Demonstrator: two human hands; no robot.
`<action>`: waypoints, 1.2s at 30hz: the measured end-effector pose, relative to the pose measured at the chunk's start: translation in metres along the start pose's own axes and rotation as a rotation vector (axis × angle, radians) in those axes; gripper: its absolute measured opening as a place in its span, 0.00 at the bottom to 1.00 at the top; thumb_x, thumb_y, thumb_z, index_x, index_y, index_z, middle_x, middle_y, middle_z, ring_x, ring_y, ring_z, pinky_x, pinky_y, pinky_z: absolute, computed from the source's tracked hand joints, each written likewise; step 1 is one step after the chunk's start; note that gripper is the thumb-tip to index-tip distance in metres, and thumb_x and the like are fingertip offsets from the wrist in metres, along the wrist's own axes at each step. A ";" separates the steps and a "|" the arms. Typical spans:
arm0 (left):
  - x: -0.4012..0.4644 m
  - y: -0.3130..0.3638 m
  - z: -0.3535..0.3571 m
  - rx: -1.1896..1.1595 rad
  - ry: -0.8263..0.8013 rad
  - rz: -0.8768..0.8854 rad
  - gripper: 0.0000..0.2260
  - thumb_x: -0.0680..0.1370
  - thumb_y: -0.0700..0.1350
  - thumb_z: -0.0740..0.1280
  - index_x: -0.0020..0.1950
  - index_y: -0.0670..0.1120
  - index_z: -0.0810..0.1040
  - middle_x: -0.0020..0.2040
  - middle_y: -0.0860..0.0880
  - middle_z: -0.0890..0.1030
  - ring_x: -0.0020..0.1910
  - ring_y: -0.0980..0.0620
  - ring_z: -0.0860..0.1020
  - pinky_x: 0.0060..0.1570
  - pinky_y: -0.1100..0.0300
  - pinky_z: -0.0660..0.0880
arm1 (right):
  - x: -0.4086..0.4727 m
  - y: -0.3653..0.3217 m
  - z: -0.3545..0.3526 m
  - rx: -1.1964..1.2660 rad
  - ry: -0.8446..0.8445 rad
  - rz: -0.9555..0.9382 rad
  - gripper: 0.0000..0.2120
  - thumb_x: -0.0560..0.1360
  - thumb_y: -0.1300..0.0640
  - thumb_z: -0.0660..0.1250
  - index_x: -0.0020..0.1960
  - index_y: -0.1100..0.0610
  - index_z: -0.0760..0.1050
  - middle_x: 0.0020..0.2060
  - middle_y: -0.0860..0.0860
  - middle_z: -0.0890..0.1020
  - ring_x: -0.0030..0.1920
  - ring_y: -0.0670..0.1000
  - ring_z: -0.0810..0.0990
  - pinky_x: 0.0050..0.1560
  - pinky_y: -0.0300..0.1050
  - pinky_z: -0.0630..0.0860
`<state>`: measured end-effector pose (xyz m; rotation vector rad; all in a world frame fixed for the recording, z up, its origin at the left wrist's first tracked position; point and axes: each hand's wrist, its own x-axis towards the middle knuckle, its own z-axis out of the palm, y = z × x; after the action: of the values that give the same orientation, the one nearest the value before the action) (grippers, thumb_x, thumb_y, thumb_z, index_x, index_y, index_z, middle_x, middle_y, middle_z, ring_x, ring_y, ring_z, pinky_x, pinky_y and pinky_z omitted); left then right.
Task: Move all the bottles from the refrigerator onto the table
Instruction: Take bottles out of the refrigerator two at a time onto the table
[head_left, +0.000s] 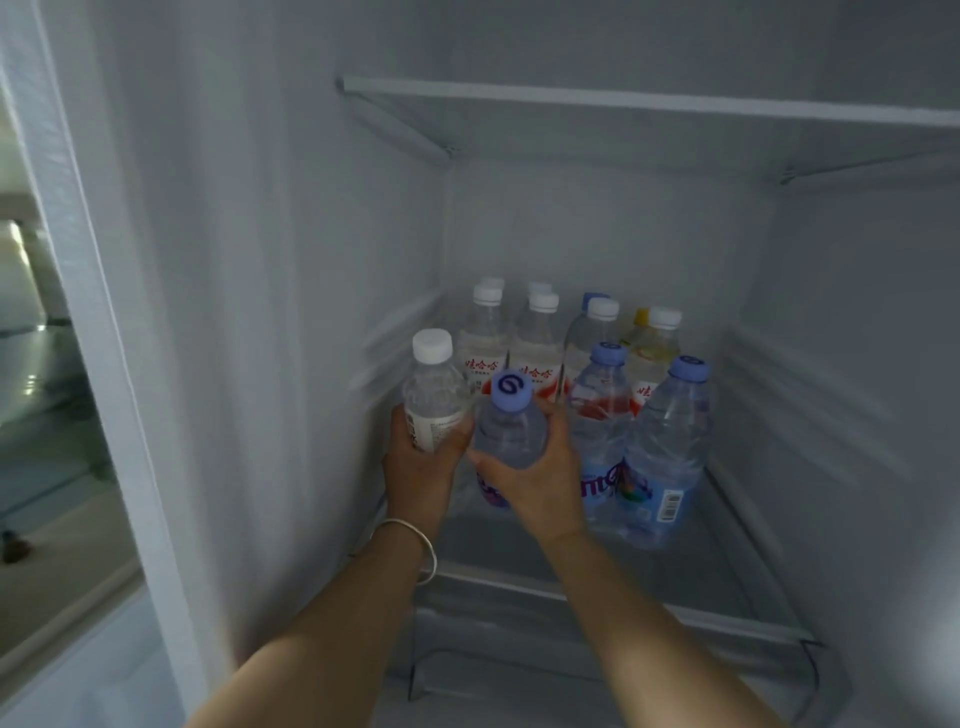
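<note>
Pick-up step, inside the white refrigerator (311, 260). My left hand (421, 462) grips a clear plastic bottle with a white cap (434, 389); my right hand (540, 478) wraps a clear bottle with a blue cap (511, 421). Next, I judge: draw both back clear of the shelf lip. Remaining bottles (597, 364) stand clustered behind; the rear row is partly hidden, count uncertain. Table not in view.

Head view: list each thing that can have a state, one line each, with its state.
Refrigerator: open, interior dim.
White-capped bottle: capped, gripped by the left hand.
Blue-capped bottle: capped, gripped by the right hand.
Two blue-capped bottles: upright on the shelf, capped.
Back-row bottles: upright, capped.
Bracelet: on the left wrist.
</note>
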<state>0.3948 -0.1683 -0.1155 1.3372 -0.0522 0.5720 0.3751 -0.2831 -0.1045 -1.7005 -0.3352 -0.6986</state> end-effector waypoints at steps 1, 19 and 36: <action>-0.002 0.001 0.000 -0.004 0.004 0.006 0.30 0.60 0.58 0.73 0.59 0.50 0.75 0.51 0.53 0.83 0.50 0.53 0.81 0.51 0.57 0.77 | -0.002 0.001 0.001 -0.007 0.016 0.002 0.30 0.55 0.40 0.73 0.53 0.41 0.66 0.51 0.41 0.77 0.55 0.47 0.79 0.54 0.29 0.74; -0.151 0.113 -0.057 0.058 -0.329 0.054 0.21 0.58 0.66 0.69 0.43 0.55 0.76 0.37 0.60 0.83 0.38 0.65 0.80 0.41 0.62 0.77 | -0.154 -0.150 -0.046 -0.033 0.385 0.041 0.18 0.56 0.48 0.74 0.41 0.51 0.73 0.32 0.39 0.83 0.32 0.37 0.80 0.36 0.30 0.74; -0.487 0.225 -0.063 0.033 -0.872 -0.092 0.19 0.67 0.62 0.71 0.51 0.53 0.73 0.41 0.57 0.81 0.41 0.60 0.79 0.38 0.64 0.72 | -0.459 -0.322 -0.203 -0.467 0.992 0.330 0.14 0.67 0.51 0.75 0.48 0.49 0.73 0.38 0.41 0.80 0.40 0.43 0.80 0.41 0.38 0.73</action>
<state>-0.1369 -0.2601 -0.1019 1.5264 -0.6890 -0.1217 -0.2197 -0.3294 -0.1105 -1.5509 0.8357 -1.3214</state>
